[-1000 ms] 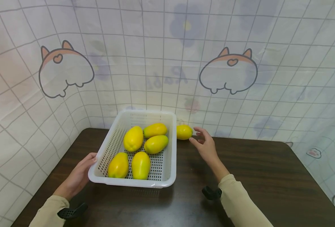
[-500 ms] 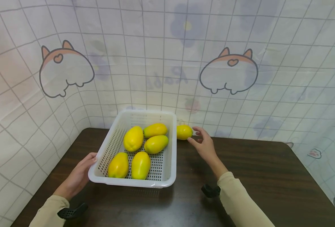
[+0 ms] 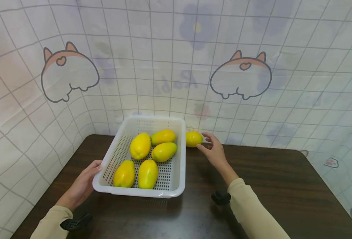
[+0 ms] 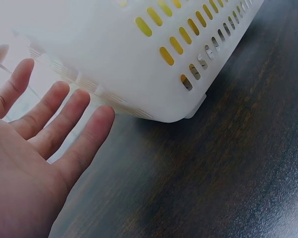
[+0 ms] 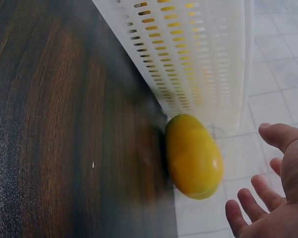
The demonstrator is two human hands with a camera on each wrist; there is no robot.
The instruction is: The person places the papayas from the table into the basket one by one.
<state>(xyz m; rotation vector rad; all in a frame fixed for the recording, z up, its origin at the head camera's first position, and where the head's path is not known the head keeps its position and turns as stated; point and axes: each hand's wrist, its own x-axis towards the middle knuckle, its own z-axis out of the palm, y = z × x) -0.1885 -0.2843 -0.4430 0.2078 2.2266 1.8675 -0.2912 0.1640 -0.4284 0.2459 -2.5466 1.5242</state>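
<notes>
A white plastic basket (image 3: 180, 186) with slotted walls holds several yellow-green mangoes (image 3: 148, 174). My left hand (image 3: 81, 184) is at the basket's front left corner by the rim. The left wrist view shows the fingers (image 4: 94, 131) of this hand spread and fairly straight beside the basket wall. Outside the basket, against its right side at the far table edge, lies another yellow mango (image 5: 193, 156). My right hand (image 3: 217, 155) is just right of it, thumb and fingers apart. A gap separates hand and mango in the right wrist view.
A dark wooden table (image 3: 271, 192) carries the basket. Right behind its far edge hangs a white gridded curtain (image 3: 152, 43) with cartoon animals, which also closes in the left and right sides. Black wrist straps (image 3: 220, 198) sit on both forearms.
My right hand has shifted slightly left, toward the mango outside the basket. The left hand, basket and mangoes keep their places.
</notes>
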